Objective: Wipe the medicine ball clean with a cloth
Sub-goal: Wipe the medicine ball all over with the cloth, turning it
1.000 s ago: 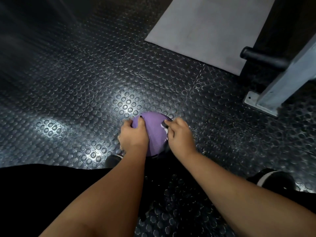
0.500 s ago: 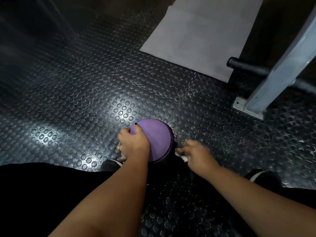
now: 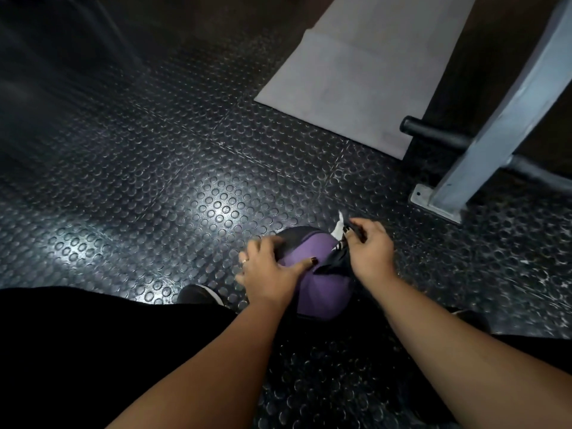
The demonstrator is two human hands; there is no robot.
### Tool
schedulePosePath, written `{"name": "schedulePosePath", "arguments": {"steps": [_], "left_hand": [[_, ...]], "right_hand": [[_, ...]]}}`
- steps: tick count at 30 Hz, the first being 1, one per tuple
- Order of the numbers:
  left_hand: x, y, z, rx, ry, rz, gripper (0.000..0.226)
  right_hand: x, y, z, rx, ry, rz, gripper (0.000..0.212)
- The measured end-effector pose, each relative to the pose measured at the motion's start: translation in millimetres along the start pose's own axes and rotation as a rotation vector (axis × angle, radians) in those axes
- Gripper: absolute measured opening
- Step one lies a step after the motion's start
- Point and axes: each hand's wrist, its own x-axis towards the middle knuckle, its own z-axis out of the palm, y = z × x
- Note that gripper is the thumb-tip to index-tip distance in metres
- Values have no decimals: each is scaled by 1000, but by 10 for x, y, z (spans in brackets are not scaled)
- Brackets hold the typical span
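Steadies medicine ball (image 3: 312, 274) on floor (image 3: 173, 181), near 6 o'clock, with left hand (image 3: 268, 269), grip spread flat | pinches cloth (image 3: 338, 228) in right hand (image 3: 369, 247) grip | has swung cloth from ball's 4 o'clock to 1 o'clock | judges wiping underway, other faces left

We find the medicine ball (image 3: 312, 274) on the floor (image 3: 154, 181) between our left hand (image 3: 269, 270) and our right hand (image 3: 368, 249) with the cloth (image 3: 339, 225); behind lies a mat (image 3: 356, 72), a post (image 3: 495, 128) to its right.
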Motion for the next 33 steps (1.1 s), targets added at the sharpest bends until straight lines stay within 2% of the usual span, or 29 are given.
{"name": "schedulePosePath", "arguments": {"steps": [3, 5, 9, 11, 14, 17, 19, 22, 25, 27, 30, 33], "left_hand": [[-90, 6, 88, -149, -178, -198, 149], [-131, 30, 174, -161, -285, -188, 167], [-319, 170, 349, -163, -368, -180, 161], [-398, 196, 425, -163, -354, -167, 162], [-467, 171, 482, -153, -345, -131, 163], [-476, 129, 459, -128, -341, -88, 166], [-435, 91, 439, -111, -356, -53, 167], [-329, 20, 404, -60, -411, 52, 168], [-238, -111, 376, -38, -487, 158, 165], [-205, -192, 359, -21, -526, 243, 163], [-195, -226, 355, 43, -551, 371, 158], [-179, -182, 339, 45, -550, 412, 155]], "right_hand": [[-83, 59, 11, -22, -102, -76, 23], [-162, 177, -14, -65, -165, -139, 23], [-192, 469, -141, -92, -118, -107, 25], [-104, 599, -183, -116, -102, -9, 24], [25, 740, -203, -98, -191, 254, 26], [2, 683, -195, -168, -277, 316, 31], [-162, 590, -212, -232, -269, 175, 36], [-444, 500, -374, -238, -281, -179, 43], [-634, 378, -518, -164, -439, -496, 47], [-758, 326, -481, -209, -553, -686, 46], [-862, 486, -368, -362, -593, -791, 47], [-824, 629, -318, -342, -581, -766, 45]]}}
